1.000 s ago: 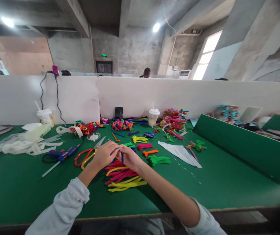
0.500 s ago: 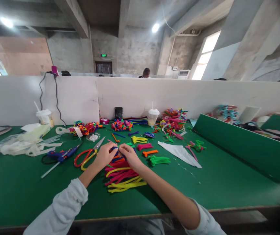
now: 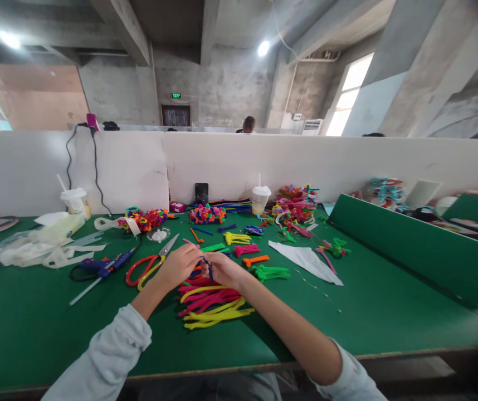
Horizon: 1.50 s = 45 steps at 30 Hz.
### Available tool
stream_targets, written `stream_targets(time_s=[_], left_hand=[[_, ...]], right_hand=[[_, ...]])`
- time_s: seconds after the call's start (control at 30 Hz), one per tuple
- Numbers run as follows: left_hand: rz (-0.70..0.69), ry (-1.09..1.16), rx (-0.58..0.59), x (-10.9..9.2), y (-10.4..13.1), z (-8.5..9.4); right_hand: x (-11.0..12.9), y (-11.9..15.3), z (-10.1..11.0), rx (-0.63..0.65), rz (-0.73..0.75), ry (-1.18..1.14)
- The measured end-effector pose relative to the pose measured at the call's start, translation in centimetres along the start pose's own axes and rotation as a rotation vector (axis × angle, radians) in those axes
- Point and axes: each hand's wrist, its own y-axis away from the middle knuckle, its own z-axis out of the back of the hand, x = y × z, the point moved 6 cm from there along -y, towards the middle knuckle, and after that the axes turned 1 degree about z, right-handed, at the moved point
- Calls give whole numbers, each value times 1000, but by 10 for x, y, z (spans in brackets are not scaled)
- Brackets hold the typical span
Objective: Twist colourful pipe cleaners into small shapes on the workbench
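Scissors [image 3: 162, 258] resting on the green desk [image 3: 34, 334], lit green sign [image 3: 176, 95] far behind, characters too small to read, here's the left hand [image 3: 180, 265], fingers pinching a blue fuzzy stem [image 3: 210, 270], one end dipping between the hands, right hand [image 3: 224, 269], fingers gripping it too

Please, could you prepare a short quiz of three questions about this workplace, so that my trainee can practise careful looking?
1. Which colour is the thin strip at the fingertips of the left hand and right hand?
a) yellow
b) blue
c) orange

2. True or false: the scissors lie between the glue gun and the left hand.

3. How many lidded cups with straws stand on the green table?

Key:
1. b
2. True
3. Two: one towards the left side of the view, one slightly right of the middle.
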Motion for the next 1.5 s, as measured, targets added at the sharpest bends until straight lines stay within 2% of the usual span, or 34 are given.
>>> stream_targets(time_s=[0.13, 0.23, 0.37, 0.5, 0.63, 0.77, 0.9, 0.97, 1.07, 1.2, 1.5], left_hand=[[71, 40, -6, 4, 0, -1], [172, 81, -20, 7, -1, 1], [339, 179, -20, 10, -2, 2], [578, 410, 41, 19, 4, -8], [659, 500, 43, 23, 7, -13], [622, 564, -41, 24, 5, -9], [556, 596, -135, 25, 3, -3], [544, 571, -128, 24, 3, -2], [513, 490, -106, 20, 2, 0], [466, 410, -126, 14, 1, 2], [515, 593, -134, 18, 2, -4]], right_hand=[[2, -1, 1, -20, 57, 66], [3, -4, 3, -47, 134, 199], [12, -3, 3, -103, 302, 558], [23, 5, -4, -184, 479, 1005], [25, 9, -10, -224, 569, 1193], [26, 7, -6, -269, 543, 1072], [23, 3, -7, -176, 421, 851], [25, 4, -10, -151, 432, 819], [32, 8, -11, -202, 504, 815], [33, 8, -9, -210, 474, 799], [34, 8, -6, -227, 470, 667]])
